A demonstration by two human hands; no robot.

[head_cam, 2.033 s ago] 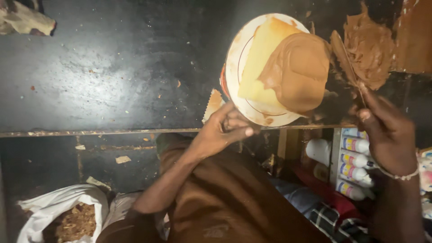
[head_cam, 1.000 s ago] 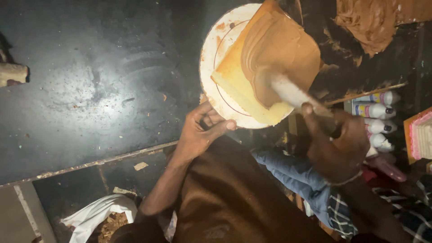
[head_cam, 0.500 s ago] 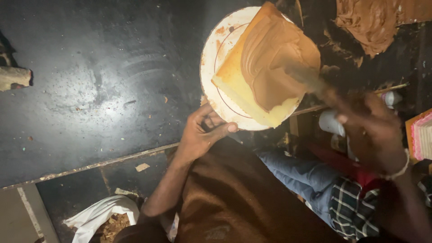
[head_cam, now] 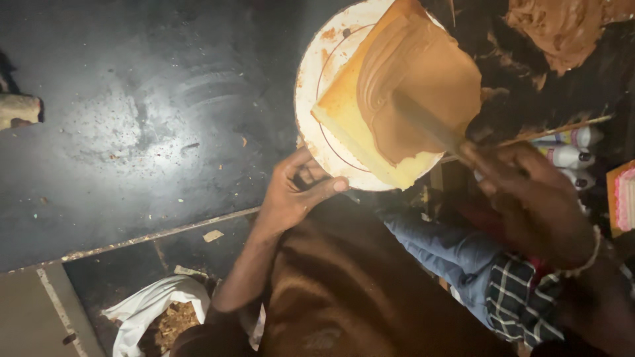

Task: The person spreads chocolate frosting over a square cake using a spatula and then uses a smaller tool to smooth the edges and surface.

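One white round board point(head_cam: 311, 86) near the front edge of the dark worktop point(head_cam: 132, 112), its near rim overhanging that edge slightly. On the board: one square yellow cake point(head_cam: 350, 125), top mostly covered in brown frosting point(head_cam: 417, 86). Left of the board – wide bare stretch of worktop, only crumbs scattered; one pale object point(head_cam: 18, 109) at far left edge, partly cut off. Right of the board – crowded: one heap of brown frosting point(head_cam: 562, 26) on the worktop at top right.

Left hand point(head_cam: 297, 192) at the board's near rim, fingers curled together against its edge and underside, thumb extended along the rim. Right hand point(head_cam: 536, 205) blurred, fingers closed around the handle of one flat spatula point(head_cam: 426, 125); blade lying on the frosted top.

Below the worktop: one white bag point(head_cam: 142, 311) at lower left, open, holding brown scraps. At right, small white bottles point(head_cam: 569, 149) lying side by side on a shelf – at least two, exact count uncertain.
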